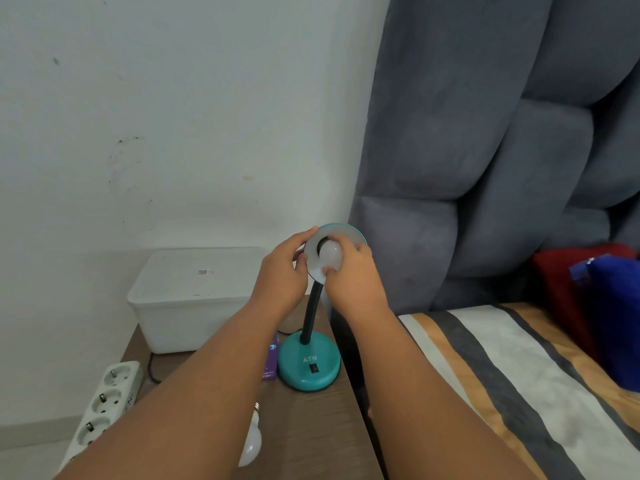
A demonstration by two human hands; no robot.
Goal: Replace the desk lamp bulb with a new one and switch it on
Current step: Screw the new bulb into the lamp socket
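Observation:
A teal desk lamp stands on the wooden bedside table, its round base carrying a black rocker switch. Its shade is tilted up towards me on a black neck. My left hand grips the shade's left rim. My right hand holds a white bulb that sits in the shade's socket. A second white bulb lies loose on the table near the front, partly hidden by my left forearm. The lamp is unlit.
A white lidded plastic box stands at the back left of the table. A purple carton lies beside the lamp base. A white power strip sits at the left. A bed with a striped cover and grey padded headboard is on the right.

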